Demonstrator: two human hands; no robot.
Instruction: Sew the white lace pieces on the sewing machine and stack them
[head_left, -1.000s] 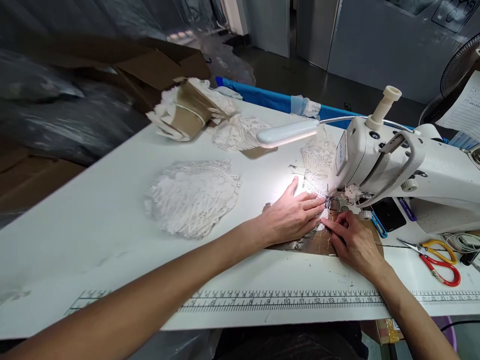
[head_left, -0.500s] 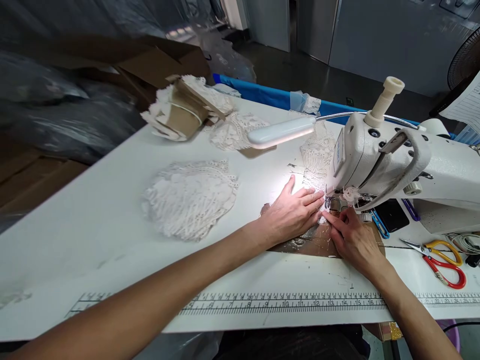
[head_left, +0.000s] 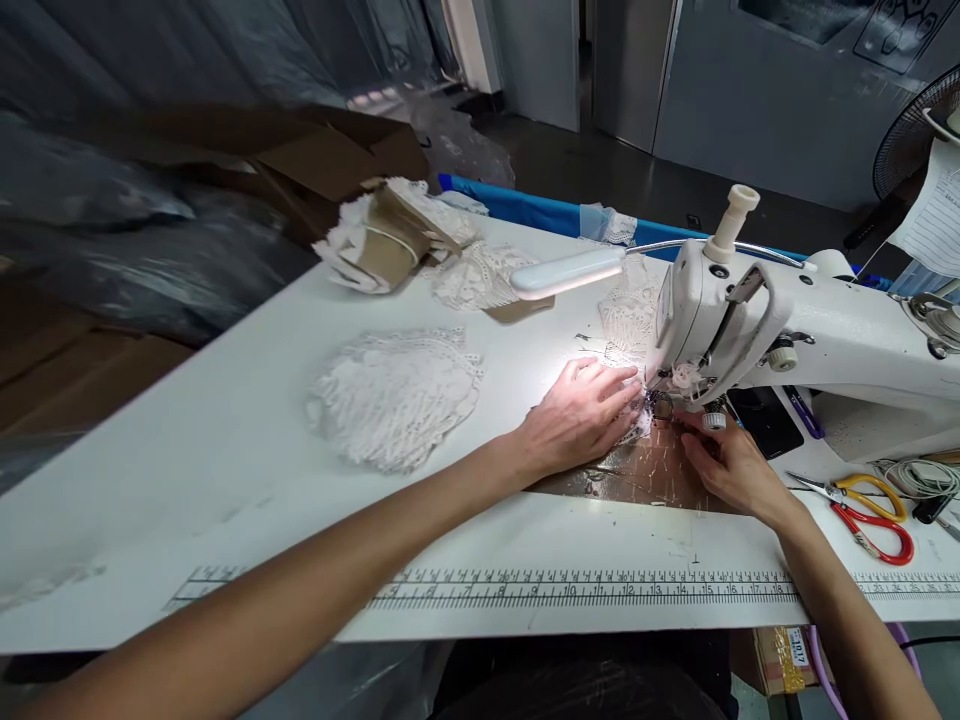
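Note:
A white sewing machine (head_left: 757,320) stands on the white table (head_left: 225,470). My left hand (head_left: 581,415) lies on a small piece of white lace (head_left: 639,425) just left of the needle, its fingers bent and pressing the lace down. My right hand (head_left: 731,465) rests on the brown patch (head_left: 645,475) in front of the machine, fingers curled toward the presser foot; I cannot make out what they pinch. A white lamp head (head_left: 566,273) lights the spot.
A pile of white lace (head_left: 397,395) lies left of my hands. Lace bundles wrapped in cardboard (head_left: 390,240) sit at the back. Red and yellow scissors (head_left: 870,510) lie at the right. A printed ruler (head_left: 570,590) runs along the front edge. A fan (head_left: 907,130) stands far right.
My left hand's fingers have curled from flat to bent on the lace. My right hand has slid right and back, closer under the machine head. The view has shifted.

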